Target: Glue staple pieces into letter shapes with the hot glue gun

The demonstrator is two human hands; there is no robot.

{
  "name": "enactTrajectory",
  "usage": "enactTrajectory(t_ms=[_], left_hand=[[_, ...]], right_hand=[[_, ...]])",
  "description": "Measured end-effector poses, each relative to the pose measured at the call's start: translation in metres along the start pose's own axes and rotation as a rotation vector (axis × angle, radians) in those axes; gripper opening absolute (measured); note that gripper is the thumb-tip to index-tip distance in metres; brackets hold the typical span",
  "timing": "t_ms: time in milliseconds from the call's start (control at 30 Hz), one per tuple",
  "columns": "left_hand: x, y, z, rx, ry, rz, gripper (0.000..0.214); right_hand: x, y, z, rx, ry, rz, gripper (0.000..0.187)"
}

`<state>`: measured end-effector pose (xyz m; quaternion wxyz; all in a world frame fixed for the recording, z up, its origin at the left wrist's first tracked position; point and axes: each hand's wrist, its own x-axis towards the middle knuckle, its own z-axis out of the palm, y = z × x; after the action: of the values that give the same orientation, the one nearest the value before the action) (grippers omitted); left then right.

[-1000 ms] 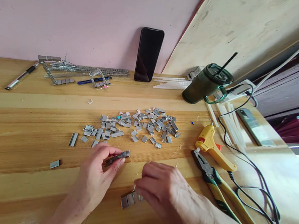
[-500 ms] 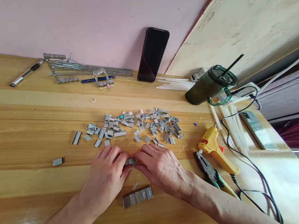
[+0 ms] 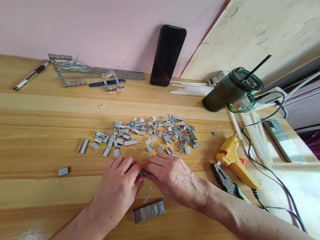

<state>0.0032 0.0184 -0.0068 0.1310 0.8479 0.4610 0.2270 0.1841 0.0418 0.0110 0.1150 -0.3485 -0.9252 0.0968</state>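
Between my fingertips, just in front of the loose pile, is a small grey metal piece (image 3: 143, 172), mostly hidden by the fingers. My left hand (image 3: 121, 181) pinches its left end and my right hand (image 3: 172, 173) pinches its right end; both hands are closed. Below them on the table lies a row of joined grey metal pieces (image 3: 149, 211). Beyond the fingertips spreads a pile of small grey metal clips (image 3: 119, 132). A single short grey piece (image 3: 63, 171) lies apart to the left.
To the right are pliers (image 3: 225, 180), a yellow glue gun (image 3: 236, 161) with its cord, and white glue sticks (image 3: 255, 135). A green tumbler (image 3: 229, 90) stands behind them. A black phone (image 3: 168, 54) leans on the wall beside thin metal rods (image 3: 101, 70) and a pen (image 3: 32, 75).
My fingertips have drawn closer together, so less of the grey metal piece shows between them. The view has shifted slightly; the things on the table stay put.
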Motion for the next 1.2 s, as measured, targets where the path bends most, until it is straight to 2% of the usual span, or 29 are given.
enactTrajectory(t_ms=[533,1200], left_hand=[[0.0019,-0.001,0.0023,-0.038,0.016,0.004,0.018],[0.001,-0.0027,0.0025,-0.011,0.006,0.013,0.016]], right_hand=[[0.0045,0.0077,0.0001,0.064,-0.037,-0.127,0.019],[0.0039,0.0091,0.001,0.052,-0.055,-0.133,0.017]])
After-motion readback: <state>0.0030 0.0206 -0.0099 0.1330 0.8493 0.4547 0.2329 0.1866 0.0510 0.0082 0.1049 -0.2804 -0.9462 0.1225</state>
